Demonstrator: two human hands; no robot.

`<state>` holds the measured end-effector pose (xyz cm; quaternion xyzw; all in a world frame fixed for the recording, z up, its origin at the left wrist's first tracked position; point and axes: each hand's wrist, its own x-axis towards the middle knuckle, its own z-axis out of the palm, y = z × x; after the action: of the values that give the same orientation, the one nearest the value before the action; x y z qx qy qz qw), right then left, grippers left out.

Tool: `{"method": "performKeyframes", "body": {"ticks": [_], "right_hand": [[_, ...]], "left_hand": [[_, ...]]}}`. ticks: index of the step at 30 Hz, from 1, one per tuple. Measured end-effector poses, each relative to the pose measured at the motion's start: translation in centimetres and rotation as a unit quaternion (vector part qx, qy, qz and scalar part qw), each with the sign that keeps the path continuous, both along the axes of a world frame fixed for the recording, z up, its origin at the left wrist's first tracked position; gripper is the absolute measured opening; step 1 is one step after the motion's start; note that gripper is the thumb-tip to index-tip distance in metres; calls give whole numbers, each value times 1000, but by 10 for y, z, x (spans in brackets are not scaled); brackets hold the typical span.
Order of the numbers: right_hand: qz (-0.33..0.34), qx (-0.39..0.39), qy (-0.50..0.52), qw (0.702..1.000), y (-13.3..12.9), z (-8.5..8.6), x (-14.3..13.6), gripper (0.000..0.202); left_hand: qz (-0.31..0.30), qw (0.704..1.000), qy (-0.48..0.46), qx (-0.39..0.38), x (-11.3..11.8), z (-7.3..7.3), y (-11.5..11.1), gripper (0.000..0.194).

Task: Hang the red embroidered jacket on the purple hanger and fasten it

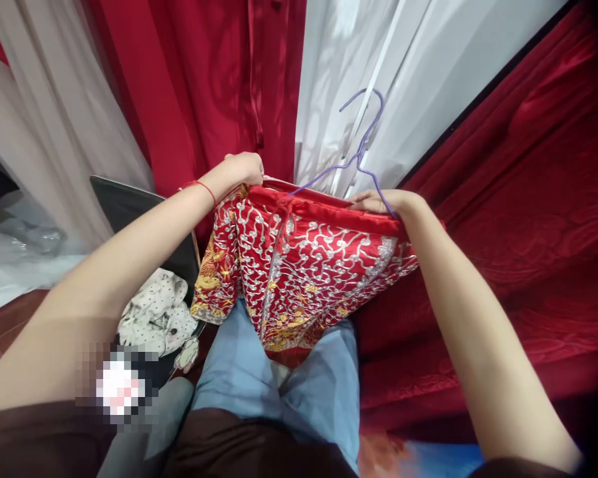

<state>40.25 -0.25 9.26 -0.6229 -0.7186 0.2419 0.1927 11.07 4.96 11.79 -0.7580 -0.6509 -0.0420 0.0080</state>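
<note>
A red skirt with silver and gold embroidery hangs in front of my legs, its red waistband tied with a cord near the middle. My left hand is closed on the left end of the waistband. At the other end, my right hand grips the band, partly hidden behind the cloth and the hanger. A purple wire hanger rises from the waistband, hook upward, with its lower ends at the band. Another embroidered fold hangs at the left; I cannot tell whether it belongs to the same garment.
Red curtains and a white curtain hang ahead, with more red cloth at the right. On the left, a dotted white cloth lies by a dark chair back. Clear plastic lies beyond it.
</note>
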Motion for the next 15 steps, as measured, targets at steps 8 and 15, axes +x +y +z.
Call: {"method": "performKeyframes", "body": {"ticks": [8,15], "right_hand": [[-5,-58,135,989,-5,6,0,21],[-24,59,124,990,-9,-10,-5,24]], "left_hand": [[79,969,-32,232,-30,-38,2,62],[82,954,-164,-236,-54,-69,13,24]]}}
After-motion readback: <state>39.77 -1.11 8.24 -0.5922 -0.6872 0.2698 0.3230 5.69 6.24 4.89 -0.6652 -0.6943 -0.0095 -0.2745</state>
